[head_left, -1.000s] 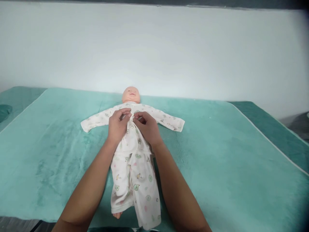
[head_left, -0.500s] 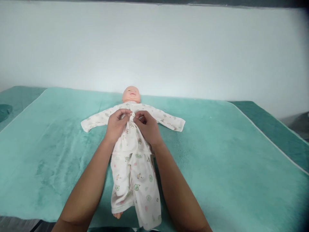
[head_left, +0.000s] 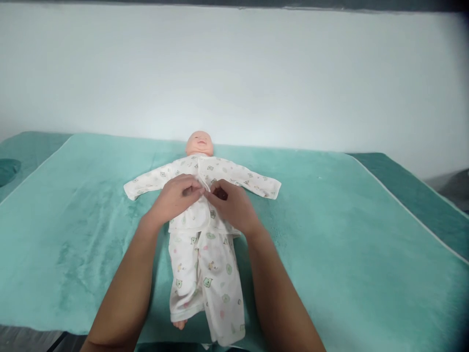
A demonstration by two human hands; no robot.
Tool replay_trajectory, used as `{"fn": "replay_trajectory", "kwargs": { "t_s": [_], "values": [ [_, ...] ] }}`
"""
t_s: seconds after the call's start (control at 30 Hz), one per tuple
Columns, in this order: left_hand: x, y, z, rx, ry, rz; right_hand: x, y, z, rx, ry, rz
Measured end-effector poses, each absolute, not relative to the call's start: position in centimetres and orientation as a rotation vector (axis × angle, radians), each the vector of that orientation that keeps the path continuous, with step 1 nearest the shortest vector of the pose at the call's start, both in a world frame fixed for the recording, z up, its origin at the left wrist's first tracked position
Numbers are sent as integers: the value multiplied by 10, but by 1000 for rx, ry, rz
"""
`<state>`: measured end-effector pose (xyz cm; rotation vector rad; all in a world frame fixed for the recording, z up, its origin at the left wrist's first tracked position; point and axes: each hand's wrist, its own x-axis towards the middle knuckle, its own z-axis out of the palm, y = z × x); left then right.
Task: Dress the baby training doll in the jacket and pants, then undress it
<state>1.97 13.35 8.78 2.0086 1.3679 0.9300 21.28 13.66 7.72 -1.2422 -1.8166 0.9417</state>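
Observation:
A baby doll (head_left: 199, 143) lies on its back on a teal blanket (head_left: 330, 234), dressed in a white printed shirt (head_left: 234, 175) and matching trousers (head_left: 208, 274). My left hand (head_left: 174, 198) and my right hand (head_left: 232, 204) meet over the doll's belly, fingers pinched on the shirt's front opening. One bare foot (head_left: 178, 324) shows below the left trouser leg.
The blanket covers a darker green padded surface (head_left: 410, 186) that shows at the right and far left. A white wall (head_left: 234, 73) stands behind. The blanket's near edge (head_left: 44, 328) runs along the bottom of the view.
Both hands have slid down the shirt front, from the chest near the collar to the belly, still pinched together on the fabric.

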Motion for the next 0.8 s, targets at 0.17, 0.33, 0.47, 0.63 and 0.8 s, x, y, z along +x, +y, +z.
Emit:
{"fn": "replay_trajectory", "kwargs": {
  "t_s": [0.17, 0.33, 0.47, 0.63, 0.8],
  "values": [
    [21, 131, 89, 2004, 1370, 865, 215, 137, 75, -1153, -1645, 1139],
    [18, 129, 92, 1847, 1232, 932, 215, 138, 72, -1062, -1562, 1299],
    [16, 129, 95, 1760, 1186, 918, 216, 140, 70, -1042, -1553, 1338],
    [16, 130, 93, 1752, 1171, 895, 216, 141, 67, -987, -1555, 1353],
    [16, 129, 94, 1736, 1186, 879, 217, 142, 69, -976, -1496, 1384]
  ]
}}
